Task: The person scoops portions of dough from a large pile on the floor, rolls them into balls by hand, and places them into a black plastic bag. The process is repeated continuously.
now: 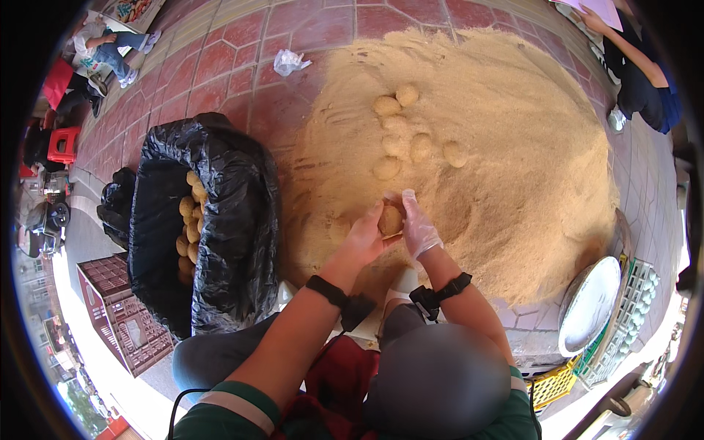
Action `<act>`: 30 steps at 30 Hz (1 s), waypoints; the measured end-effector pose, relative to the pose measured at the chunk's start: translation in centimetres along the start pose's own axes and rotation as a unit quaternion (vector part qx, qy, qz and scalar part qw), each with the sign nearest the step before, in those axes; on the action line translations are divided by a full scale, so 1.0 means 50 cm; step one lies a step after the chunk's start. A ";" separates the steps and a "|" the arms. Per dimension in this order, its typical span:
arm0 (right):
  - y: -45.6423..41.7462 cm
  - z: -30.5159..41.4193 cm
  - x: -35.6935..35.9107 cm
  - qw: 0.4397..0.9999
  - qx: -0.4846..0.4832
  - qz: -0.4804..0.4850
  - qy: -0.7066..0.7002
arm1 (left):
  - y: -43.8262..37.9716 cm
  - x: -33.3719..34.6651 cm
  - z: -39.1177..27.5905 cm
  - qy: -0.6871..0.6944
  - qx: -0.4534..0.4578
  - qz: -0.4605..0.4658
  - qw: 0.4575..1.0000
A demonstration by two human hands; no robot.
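Between my two hands is a round, brown-coated ball, perhaps an egg [390,220], held just above a broad heap of tan, sawdust-like grains [517,137]. My left hand [364,234] cups it from the left; my right hand [419,225], in a clear plastic glove, touches it from the right. Beyond my hands, several similar coated balls [386,168] lie on the grains in a loose cluster. To my left stands a container lined with a black plastic bag [236,220], with several coated balls [187,207] inside.
A crumpled clear plastic bag [290,62] lies on the red paving. Brown plastic crates [129,330] stand at the lower left. On the right are a white-surfaced round basin [591,308], a tray of pale eggs [638,319] and a yellow crate [554,385]. People sit at both upper edges.
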State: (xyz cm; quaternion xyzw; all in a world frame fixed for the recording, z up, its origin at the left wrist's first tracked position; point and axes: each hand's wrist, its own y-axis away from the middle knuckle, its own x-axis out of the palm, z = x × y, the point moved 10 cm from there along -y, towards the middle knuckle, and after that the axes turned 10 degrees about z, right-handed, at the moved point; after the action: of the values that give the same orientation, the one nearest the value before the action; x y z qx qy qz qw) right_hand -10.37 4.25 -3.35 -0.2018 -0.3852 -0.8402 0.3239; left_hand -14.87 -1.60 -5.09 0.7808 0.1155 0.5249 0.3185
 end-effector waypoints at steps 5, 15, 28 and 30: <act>0.057 0.060 0.173 0.783 -0.191 0.064 0.589 | 0.020 -0.019 -0.082 0.089 0.099 -0.021 0.991; -0.046 0.065 0.141 0.822 -0.159 0.114 0.535 | 0.018 -0.001 -0.106 0.061 0.134 0.060 0.987; -0.046 0.112 -0.034 0.578 -0.050 -0.107 0.808 | 0.074 -0.190 -0.260 -0.642 0.163 -0.329 0.673; -0.001 0.123 -0.079 0.620 -0.089 -0.191 0.756 | 0.084 -0.172 -0.258 -0.667 0.182 -0.358 0.628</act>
State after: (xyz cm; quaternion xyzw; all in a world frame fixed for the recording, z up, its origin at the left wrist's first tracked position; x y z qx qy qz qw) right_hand -7.04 10.61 -1.87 0.5545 0.0424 -0.7698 0.3133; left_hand -30.68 -4.41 -5.69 0.8566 0.2354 -0.3262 0.3231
